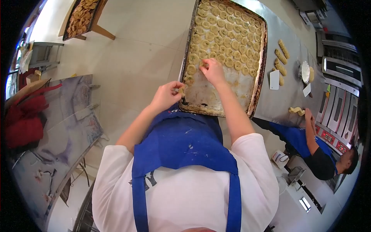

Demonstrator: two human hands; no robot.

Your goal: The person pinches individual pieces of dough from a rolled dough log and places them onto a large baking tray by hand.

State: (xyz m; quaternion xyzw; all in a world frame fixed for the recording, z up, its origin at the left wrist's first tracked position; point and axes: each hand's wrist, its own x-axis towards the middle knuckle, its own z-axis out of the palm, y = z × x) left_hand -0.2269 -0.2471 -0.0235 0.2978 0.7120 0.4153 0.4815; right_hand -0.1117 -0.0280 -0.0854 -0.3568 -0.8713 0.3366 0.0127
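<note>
Pinching a bit of dough [181, 91] at the left rim of the tray [206, 95], your left hand [167, 94] sits near you; your right hand [212, 71] grips another piece [203, 65] beside the dough rounds [228, 52] covering the tray's far part, next to the bench [284, 102].

Bright room light; floor [131, 58] washed white upper left; fisheye bend, black corners.

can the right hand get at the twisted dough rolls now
Probably, with a stretch: nothing tall stands between the right hand and the twisted dough rolls beyond the tray, though that hand seems to pinch dough.
</note>
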